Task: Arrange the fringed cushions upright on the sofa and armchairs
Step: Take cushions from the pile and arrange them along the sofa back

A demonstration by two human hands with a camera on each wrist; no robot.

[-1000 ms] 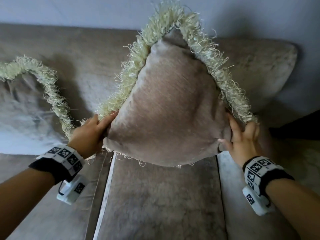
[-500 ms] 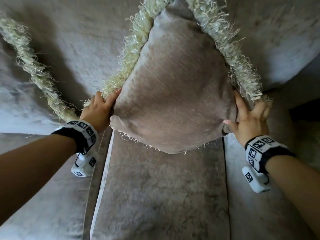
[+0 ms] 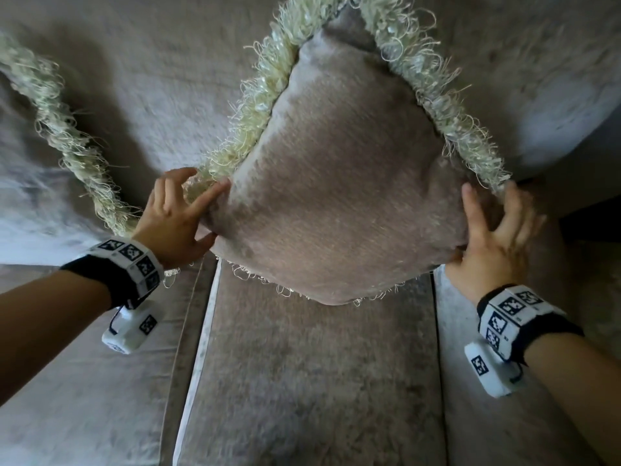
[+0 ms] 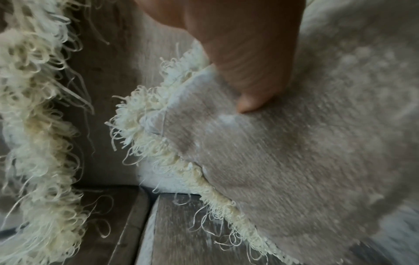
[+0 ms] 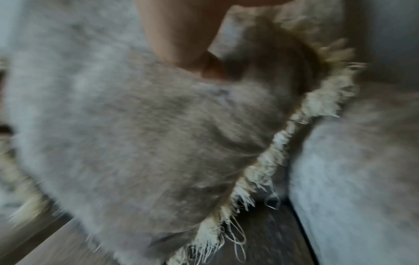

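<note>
A taupe cushion (image 3: 336,196) with a cream fringe stands on one corner on the sofa seat (image 3: 302,381) and leans on the sofa back (image 3: 151,79). My left hand (image 3: 178,216) is at its left corner with the fingers straight and spread, index and thumb touching the fabric. My right hand (image 3: 494,237) lies against its right corner, fingers splayed. The left wrist view shows my thumb (image 4: 249,62) pressing the cushion (image 4: 294,161) near its fringed corner. The right wrist view is blurred, with my thumb (image 5: 181,35) on the cushion (image 5: 136,143).
A second fringed cushion (image 3: 20,146) leans on the sofa back at the far left, its fringe (image 4: 34,125) close to my left hand. A rounded back pillow (image 3: 554,79) sits behind on the right. Seams divide the seat cushions. A dark gap (image 3: 591,223) lies beyond the sofa's right end.
My fingers have uncurled from the cushion's two side corners and now spread straight. The cushion stays on its corner against the sofa back.
</note>
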